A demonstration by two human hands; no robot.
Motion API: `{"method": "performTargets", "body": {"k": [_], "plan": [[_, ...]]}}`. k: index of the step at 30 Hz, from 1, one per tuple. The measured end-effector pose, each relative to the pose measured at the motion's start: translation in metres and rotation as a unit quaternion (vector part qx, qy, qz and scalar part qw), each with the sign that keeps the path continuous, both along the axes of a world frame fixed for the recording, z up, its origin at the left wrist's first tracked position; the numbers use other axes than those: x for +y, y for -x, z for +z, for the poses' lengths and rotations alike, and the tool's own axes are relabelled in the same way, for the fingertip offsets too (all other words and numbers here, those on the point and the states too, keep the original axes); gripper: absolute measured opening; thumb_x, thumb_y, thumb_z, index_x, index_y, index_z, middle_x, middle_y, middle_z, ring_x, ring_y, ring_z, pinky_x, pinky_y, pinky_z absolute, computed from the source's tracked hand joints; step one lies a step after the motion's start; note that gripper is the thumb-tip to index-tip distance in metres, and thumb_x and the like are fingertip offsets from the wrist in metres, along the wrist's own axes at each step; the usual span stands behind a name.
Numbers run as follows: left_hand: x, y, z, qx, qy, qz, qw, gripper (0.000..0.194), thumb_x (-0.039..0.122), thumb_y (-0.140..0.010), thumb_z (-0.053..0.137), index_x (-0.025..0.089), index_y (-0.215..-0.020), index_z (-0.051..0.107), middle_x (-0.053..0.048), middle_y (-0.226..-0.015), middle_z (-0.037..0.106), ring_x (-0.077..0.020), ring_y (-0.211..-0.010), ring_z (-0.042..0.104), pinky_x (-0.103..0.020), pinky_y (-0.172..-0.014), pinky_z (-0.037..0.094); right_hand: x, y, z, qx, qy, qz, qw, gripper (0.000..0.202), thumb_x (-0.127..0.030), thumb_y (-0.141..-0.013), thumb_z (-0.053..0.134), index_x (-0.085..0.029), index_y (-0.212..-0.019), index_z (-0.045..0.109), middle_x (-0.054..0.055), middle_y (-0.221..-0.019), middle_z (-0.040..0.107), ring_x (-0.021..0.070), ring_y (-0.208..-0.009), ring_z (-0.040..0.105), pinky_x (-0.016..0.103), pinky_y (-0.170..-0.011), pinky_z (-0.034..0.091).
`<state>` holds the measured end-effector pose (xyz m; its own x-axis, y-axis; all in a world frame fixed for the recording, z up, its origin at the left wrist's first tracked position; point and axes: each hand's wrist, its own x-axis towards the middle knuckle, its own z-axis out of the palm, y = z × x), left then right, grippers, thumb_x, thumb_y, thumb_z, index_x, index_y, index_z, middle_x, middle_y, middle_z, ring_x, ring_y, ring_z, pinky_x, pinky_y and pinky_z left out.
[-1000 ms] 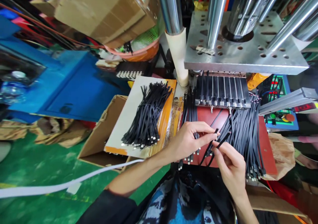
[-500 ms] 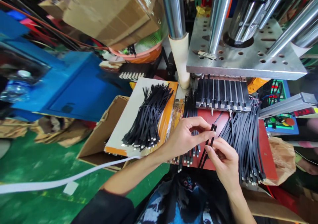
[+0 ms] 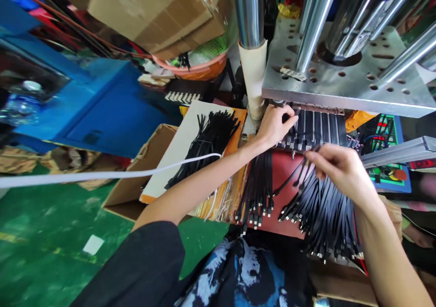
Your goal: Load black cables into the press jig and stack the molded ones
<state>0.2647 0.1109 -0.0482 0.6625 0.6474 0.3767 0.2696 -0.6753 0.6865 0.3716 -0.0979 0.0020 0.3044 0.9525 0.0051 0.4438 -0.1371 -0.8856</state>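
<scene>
My left hand (image 3: 277,124) is at the left end of the slotted metal block (image 3: 320,127), under the press plate. Its thumb and fingertips are pinched together, but what they grip is too small to make out. My right hand (image 3: 335,164) is raised over the right pile of black cables (image 3: 334,216), its fingers closed around black cable ends blurred by motion. A narrower row of black cables (image 3: 259,184) hangs below the block's left end. Another black bundle (image 3: 213,136) lies on a white board (image 3: 180,139) at the left, partly behind my left forearm.
The thick press plate (image 3: 340,91) and its steel columns (image 3: 250,16) stand over the block. A white cord (image 3: 102,176) crosses my left forearm's area. A cardboard box (image 3: 126,198) sits at the left, a control panel (image 3: 388,148) at the right.
My left hand has moved up and forward from the held cables to the block. My right hand has moved up and right, away from it. The right pile's lower ends are spread wider.
</scene>
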Motion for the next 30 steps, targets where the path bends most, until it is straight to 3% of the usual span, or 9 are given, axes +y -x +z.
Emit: {"method": "performTargets", "body": {"k": [2, 4, 6, 9, 11, 17, 22, 27, 30], "plan": [[0.007, 0.0, -0.005, -0.008, -0.015, 0.026, 1.0, 0.017, 0.019, -0.1, 0.065, 0.015, -0.115, 0.071, -0.013, -0.121, 0.076, -0.0288, -0.122, 0.068, -0.048, -0.114, 0.05, 0.039, -0.025, 0.003, -0.015, -0.022, -0.015, 1.0, 0.052, -0.068, -0.091, 0.075, -0.02, -0.072, 0.068, -0.001, -0.053, 0.061, 0.0122, -0.046, 0.052, 0.026, -0.046, 0.038], [0.006, 0.014, -0.006, -0.024, -0.054, 0.002, 0.998, 0.034, 0.022, -0.103, 0.06, 0.014, -0.136, 0.063, -0.016, -0.141, 0.069, -0.0286, -0.135, 0.063, -0.048, -0.12, 0.048, 0.069, -0.042, -0.003, -0.015, -0.022, -0.014, 1.0, 0.054, -0.072, -0.088, 0.075, -0.019, -0.079, 0.072, 0.0, -0.056, 0.063, 0.0128, -0.046, 0.054, 0.026, -0.046, 0.038], [0.0, 0.036, -0.006, -0.014, -0.114, -0.1, 0.988, 0.041, 0.024, -0.107, 0.054, 0.015, -0.146, 0.057, -0.017, -0.155, 0.06, -0.0272, -0.147, 0.055, -0.048, -0.125, 0.045, 0.088, -0.051, -0.012, -0.025, -0.018, -0.008, 0.999, 0.055, -0.073, -0.086, 0.076, -0.019, -0.081, 0.073, 0.001, -0.059, 0.066, 0.013, -0.047, 0.055, 0.027, -0.047, 0.039], [-0.005, 0.063, -0.003, 0.046, -0.214, -0.266, 0.939, 0.037, 0.024, -0.107, 0.054, 0.016, -0.142, 0.062, -0.017, -0.161, 0.055, -0.0278, -0.156, 0.047, -0.052, -0.129, 0.042, 0.1, -0.055, -0.02, -0.06, -0.012, 0.003, 0.998, 0.049, -0.067, -0.091, 0.073, -0.019, -0.08, 0.073, 0.0, -0.057, 0.065, 0.012, -0.045, 0.053, 0.027, -0.048, 0.037], [-0.005, 0.069, -0.002, 0.082, -0.258, -0.3, 0.915, 0.036, 0.021, -0.106, 0.057, 0.015, -0.14, 0.065, -0.018, -0.16, 0.056, -0.029, -0.156, 0.046, -0.055, -0.129, 0.041, 0.103, -0.054, -0.023, -0.089, -0.017, 0.0, 0.996, 0.045, -0.06, -0.095, 0.072, -0.02, -0.075, 0.069, -0.002, -0.053, 0.061, 0.0114, -0.043, 0.05, 0.027, -0.049, 0.035], [-0.014, 0.059, 0.003, 0.147, -0.31, -0.271, 0.899, 0.036, 0.014, -0.105, 0.055, 0.012, -0.139, 0.067, -0.019, -0.156, 0.061, -0.0307, -0.151, 0.052, -0.056, -0.126, 0.043, 0.105, -0.056, -0.033, -0.135, -0.085, -0.032, 0.987, 0.03, -0.044, -0.098, 0.072, -0.02, -0.079, 0.07, -0.002, -0.054, 0.059, 0.0134, -0.048, 0.051, 0.03, -0.053, 0.038], [-0.033, 0.057, 0.005, 0.159, -0.338, -0.231, 0.898, 0.045, 0.032, -0.105, 0.063, 0.011, -0.144, 0.064, -0.024, -0.156, 0.058, -0.0377, -0.15, 0.051, -0.061, -0.125, 0.04, 0.107, -0.06, -0.038, -0.053, -0.085, -0.017, 0.995, 0.028, -0.043, -0.094, 0.076, -0.017, -0.103, 0.075, 0.0, -0.074, 0.069, 0.0106, -0.048, 0.051, 0.028, -0.049, 0.041], [-0.049, 0.057, 0.007, 0.174, -0.318, -0.181, 0.914, 0.047, 0.033, -0.104, 0.064, 0.009, -0.145, 0.062, -0.026, -0.155, 0.058, -0.0387, -0.151, 0.049, -0.06, -0.126, 0.039, 0.096, -0.048, -0.031, -0.163, -0.092, -0.113, 0.976, 0.016, -0.033, -0.096, 0.073, -0.017, -0.095, 0.076, 0.004, -0.071, 0.067, 0.0168, -0.054, 0.058, 0.034, -0.058, 0.049], [-0.051, 0.058, 0.008, 0.171, -0.294, -0.187, 0.922, 0.049, 0.033, -0.104, 0.065, 0.009, -0.146, 0.062, -0.025, -0.157, 0.056, -0.0383, -0.154, 0.047, -0.059, -0.128, 0.037, 0.065, -0.038, -0.024, -0.272, -0.111, -0.049, 0.955, 0.026, -0.025, -0.102, 0.059, -0.016, -0.114, 0.08, 0.014, -0.1, 0.072, 0.025, -0.083, 0.069, 0.041, -0.079, 0.058]]}}
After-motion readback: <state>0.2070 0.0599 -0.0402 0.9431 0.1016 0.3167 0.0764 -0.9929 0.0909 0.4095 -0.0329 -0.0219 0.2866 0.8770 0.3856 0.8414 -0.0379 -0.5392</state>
